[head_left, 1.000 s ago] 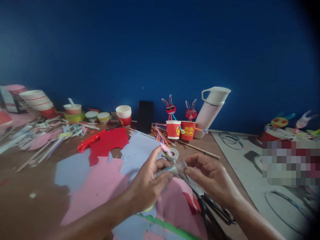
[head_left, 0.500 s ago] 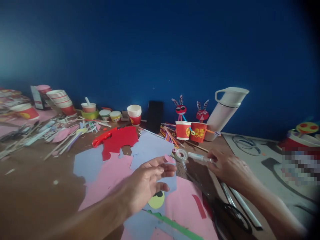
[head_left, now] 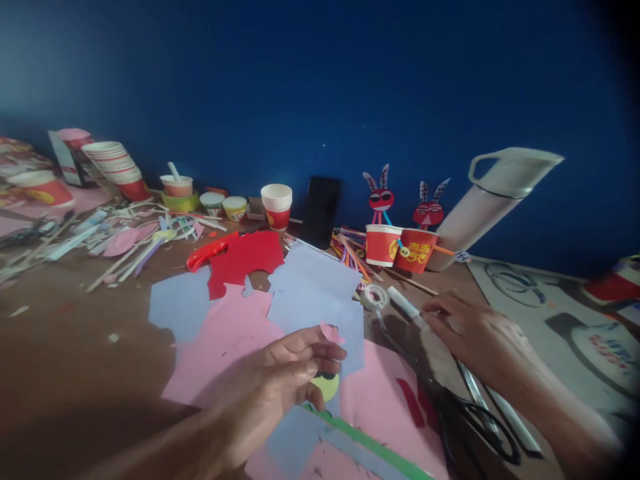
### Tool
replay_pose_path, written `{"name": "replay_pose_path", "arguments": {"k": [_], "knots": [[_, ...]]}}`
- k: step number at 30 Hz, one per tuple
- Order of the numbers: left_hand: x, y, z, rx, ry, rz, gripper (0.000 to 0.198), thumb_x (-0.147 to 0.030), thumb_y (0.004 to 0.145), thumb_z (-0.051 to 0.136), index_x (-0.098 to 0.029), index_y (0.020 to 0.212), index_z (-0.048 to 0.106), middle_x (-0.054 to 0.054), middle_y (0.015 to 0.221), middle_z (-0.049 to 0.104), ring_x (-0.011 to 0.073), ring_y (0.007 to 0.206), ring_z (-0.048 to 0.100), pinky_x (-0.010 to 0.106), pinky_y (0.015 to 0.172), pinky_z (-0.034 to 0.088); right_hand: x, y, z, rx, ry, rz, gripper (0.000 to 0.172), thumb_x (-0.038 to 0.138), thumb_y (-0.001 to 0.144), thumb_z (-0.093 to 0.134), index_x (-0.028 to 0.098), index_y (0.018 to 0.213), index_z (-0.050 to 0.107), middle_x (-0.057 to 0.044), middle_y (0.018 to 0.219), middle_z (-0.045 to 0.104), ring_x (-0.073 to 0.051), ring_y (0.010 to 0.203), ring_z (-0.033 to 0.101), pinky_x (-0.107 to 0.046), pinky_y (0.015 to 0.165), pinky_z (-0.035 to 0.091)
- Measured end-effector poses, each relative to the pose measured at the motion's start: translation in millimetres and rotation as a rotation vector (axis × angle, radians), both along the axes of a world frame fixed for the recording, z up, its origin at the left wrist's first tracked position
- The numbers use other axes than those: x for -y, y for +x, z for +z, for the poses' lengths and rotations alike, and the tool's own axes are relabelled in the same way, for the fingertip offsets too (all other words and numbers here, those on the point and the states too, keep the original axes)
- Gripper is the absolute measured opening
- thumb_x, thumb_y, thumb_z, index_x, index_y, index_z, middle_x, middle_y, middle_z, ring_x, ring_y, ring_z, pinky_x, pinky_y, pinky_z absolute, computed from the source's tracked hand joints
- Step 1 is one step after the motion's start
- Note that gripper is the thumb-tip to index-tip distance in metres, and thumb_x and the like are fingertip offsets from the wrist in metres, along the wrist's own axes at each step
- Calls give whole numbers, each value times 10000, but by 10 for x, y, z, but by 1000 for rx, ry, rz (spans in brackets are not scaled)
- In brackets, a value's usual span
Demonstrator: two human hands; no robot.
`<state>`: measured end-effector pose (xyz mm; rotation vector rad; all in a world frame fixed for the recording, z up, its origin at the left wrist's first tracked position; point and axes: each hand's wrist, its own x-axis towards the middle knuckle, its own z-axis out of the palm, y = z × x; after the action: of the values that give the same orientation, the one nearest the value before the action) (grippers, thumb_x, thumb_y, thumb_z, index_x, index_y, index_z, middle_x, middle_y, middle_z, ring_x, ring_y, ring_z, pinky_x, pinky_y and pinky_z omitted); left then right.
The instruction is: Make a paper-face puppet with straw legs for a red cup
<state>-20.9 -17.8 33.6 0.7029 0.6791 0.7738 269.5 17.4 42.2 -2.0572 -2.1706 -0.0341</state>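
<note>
My left hand (head_left: 290, 373) is raised over the paper sheets, fingers curved, with a small pink paper piece (head_left: 331, 333) at its index and middle fingertips. Just behind its fingers lies a yellow paper disc (head_left: 327, 387) with black marks, partly hidden. My right hand (head_left: 465, 333) rests low at the right, its fingertips at the near end of a white tube (head_left: 404, 305) with pale blue print, which lies on the table. Left of the tube is a roll of clear tape (head_left: 376, 297). Black-handled scissors (head_left: 440, 393) lie between my hands, pointing away from me.
Pink paper (head_left: 225, 347), blue paper (head_left: 315, 287) and red paper (head_left: 250, 257) overlap in the middle. Two red cups (head_left: 384, 247) with paper-faced figures stand behind, near a leaning white thermos (head_left: 480, 220). A black phone (head_left: 323, 213) leans on the wall. Straws and scraps (head_left: 145, 247) litter the left.
The view has shifted, so the scene sits higher and further right. The near end of the white tube has swung toward me, with my right hand at it. The pink piece stays at my left fingertips.
</note>
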Motion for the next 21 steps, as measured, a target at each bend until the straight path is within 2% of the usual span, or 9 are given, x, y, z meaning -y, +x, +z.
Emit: {"name": "replay_pose_path", "arguments": {"k": [2, 4, 7, 9, 13, 17, 21], "knots": [[17, 24, -23, 28, 0, -30, 359, -189, 778, 572, -169, 1135, 611, 134, 1129, 576, 236, 1003, 496, 291, 679, 424, 111, -201, 101, -281, 121, 90, 106, 327, 850, 537, 262, 862, 619, -5, 843, 682, -197, 738, 640, -293, 622, 439], [33, 56, -24, 66, -32, -53, 356, -172, 778, 559, -169, 1130, 614, 130, 1130, 575, 231, 992, 507, 285, 671, 424, 219, -416, 160, -445, 241, 295, 97, 273, 872, 529, 244, 832, 612, -8, 834, 665, -176, 776, 624, -287, 684, 447], [55, 94, -14, 161, -133, -86, 334, -173, 790, 536, -161, 1112, 623, 123, 1093, 579, 229, 966, 527, 269, 630, 420, 322, -641, 143, -375, 398, 587, 123, 123, 827, 575, 217, 898, 610, -22, 807, 641, -173, 751, 593, -311, 697, 425], [68, 101, -26, 229, -186, -101, 333, -171, 804, 516, -153, 1120, 619, 126, 1083, 583, 235, 972, 535, 265, 616, 421, 344, -697, 90, -303, 421, 685, 201, 78, 792, 599, 206, 946, 599, -28, 804, 634, -177, 717, 575, -327, 677, 407], [94, 99, -82, 319, -245, -125, 345, -123, 819, 472, -140, 1133, 614, 137, 1112, 591, 230, 992, 548, 257, 620, 436, 331, -708, -5, -276, 390, 732, 292, 37, 787, 570, 198, 1031, 553, -47, 880, 627, -195, 784, 560, -355, 713, 401], [110, 120, -95, 320, -258, -145, 314, -124, 802, 482, -113, 1071, 644, 135, 1044, 609, 232, 988, 549, 251, 614, 440, 326, -742, -33, -393, 358, 767, 229, 26, 791, 552, 179, 962, 555, -47, 862, 599, -176, 769, 522, -335, 699, 406], [111, 140, -94, 292, -268, -162, 312, -120, 789, 508, -111, 1069, 645, 138, 1021, 616, 219, 967, 557, 249, 620, 440, 342, -768, -32, -492, 303, 795, 252, 25, 781, 577, 191, 970, 559, -28, 841, 586, -160, 749, 502, -328, 677, 411]]}}
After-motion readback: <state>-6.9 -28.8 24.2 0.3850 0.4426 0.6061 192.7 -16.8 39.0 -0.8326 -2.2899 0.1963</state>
